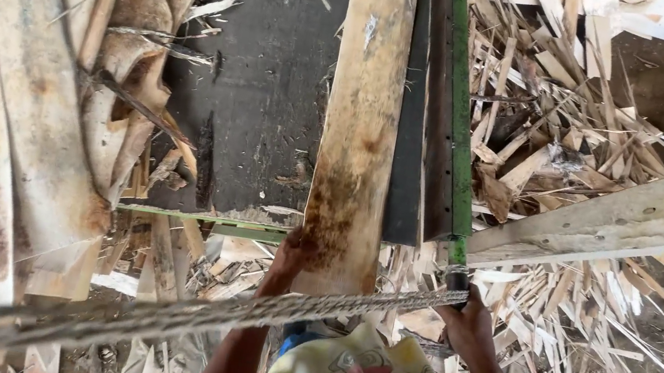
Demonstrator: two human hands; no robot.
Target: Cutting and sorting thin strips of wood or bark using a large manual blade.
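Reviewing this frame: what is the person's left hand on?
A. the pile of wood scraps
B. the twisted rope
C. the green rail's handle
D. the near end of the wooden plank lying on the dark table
D: the left hand grips the near end of the wooden plank at its left edge, while the right hand sits by the green rail end.

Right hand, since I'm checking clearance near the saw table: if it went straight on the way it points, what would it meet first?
The right hand points up the frame at the black-ended green rail, which it already seems to grip. Going straight on it would slide along that rail, beside the wooden plank. Depth is hard to judge.
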